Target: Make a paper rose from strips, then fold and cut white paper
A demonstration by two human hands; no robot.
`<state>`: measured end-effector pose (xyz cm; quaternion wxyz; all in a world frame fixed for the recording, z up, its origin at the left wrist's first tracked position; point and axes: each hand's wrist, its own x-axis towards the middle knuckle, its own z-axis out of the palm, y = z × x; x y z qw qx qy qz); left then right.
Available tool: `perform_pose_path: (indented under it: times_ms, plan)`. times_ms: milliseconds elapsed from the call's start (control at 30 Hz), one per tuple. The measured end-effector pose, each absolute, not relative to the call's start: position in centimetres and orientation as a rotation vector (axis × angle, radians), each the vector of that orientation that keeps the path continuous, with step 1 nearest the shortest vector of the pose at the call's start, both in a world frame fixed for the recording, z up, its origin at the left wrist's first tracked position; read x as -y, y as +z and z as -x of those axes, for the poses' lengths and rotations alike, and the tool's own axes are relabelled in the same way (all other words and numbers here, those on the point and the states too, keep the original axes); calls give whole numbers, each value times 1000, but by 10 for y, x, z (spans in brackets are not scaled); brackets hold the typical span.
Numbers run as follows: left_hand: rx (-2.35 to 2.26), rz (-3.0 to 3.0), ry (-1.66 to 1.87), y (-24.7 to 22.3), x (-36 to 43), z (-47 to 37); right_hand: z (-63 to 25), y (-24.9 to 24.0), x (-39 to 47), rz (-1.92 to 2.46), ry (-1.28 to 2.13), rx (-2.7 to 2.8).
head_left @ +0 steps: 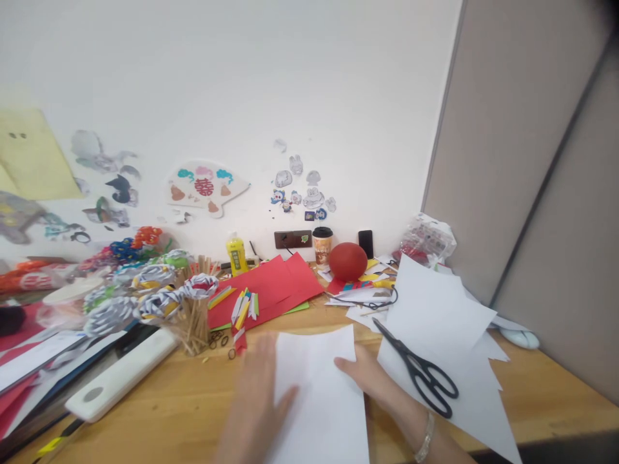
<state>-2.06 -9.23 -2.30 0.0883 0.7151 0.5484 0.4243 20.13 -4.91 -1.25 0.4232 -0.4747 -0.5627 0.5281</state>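
A blank white sheet of paper (319,406) lies in front of me at the bottom middle, between both hands. My left hand (258,396), blurred by motion, is at its left edge with the thumb over the paper and the fingers pointing away along the side. At the upper right edge, my right hand (365,370) grips the paper with its thumb on top; its other fingers are hidden. A bracelet (425,438) circles the right wrist. Black-handled scissors (420,374) rest on larger white sheets (445,316) just right of that hand.
Red paper (271,283) and folded paper strips (245,308) lie beyond my left hand. Wooden sticks (191,322), striped paper bundles (155,290) and a long white tool (120,374) crowd the left. A red ball (348,261), paper cup (322,246) and yellow bottle (236,254) stand near the wall.
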Motion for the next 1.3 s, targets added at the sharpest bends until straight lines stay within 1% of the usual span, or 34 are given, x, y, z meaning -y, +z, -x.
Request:
perform_pose_path:
  times_ms: [100, 133, 200, 300, 400, 533, 633, 733, 833, 967, 1033, 1200, 1300]
  plan:
    - [-1348, -2694, 767, -67, 104, 3, -199, -24, 48, 1218, 1293, 1359]
    - [-1392, -2790, 620, -80, 105, 0, -199, -25, 49, 1211, 1286, 1338]
    - [-1433, -2931, 436, -95, 106, -4, -201, -24, 48, 1195, 1245, 1322]
    - [-1378, -2988, 302, -87, 106, -4, -204, -22, 41, 1256, 1068, 1424]
    - [-1303, -2903, 216, -55, 111, -2, -203, -23, 35, 1385, 902, 1519]
    - [-1218, -2791, 188, -22, 113, 1, -204, -22, 40, 1427, 804, 1565]
    - [-1141, -2775, 194, -17, 108, 7, -212, -24, 45, 1349, 736, 1685]
    - [-1156, -2804, 207, -21, 103, 9, -223, -31, 45, 1407, 810, 1601]
    - [-1369, -2797, 131, -29, 104, 7, -231, -37, 41, 1488, 869, 1491]
    - [-1891, -2690, 63, -47, 110, 10, -232, -37, 43, 1477, 834, 1526]
    - [-2055, -2682, 142, -58, 110, 17, -233, -34, 48, 1394, 726, 1654]
    - [-1872, -2903, 526, -69, 104, 37, -231, -30, 70, 838, 253, 2307]
    - [-1781, -2926, 605, -67, 102, 37, -222, -30, 83, 710, -1, 2553]
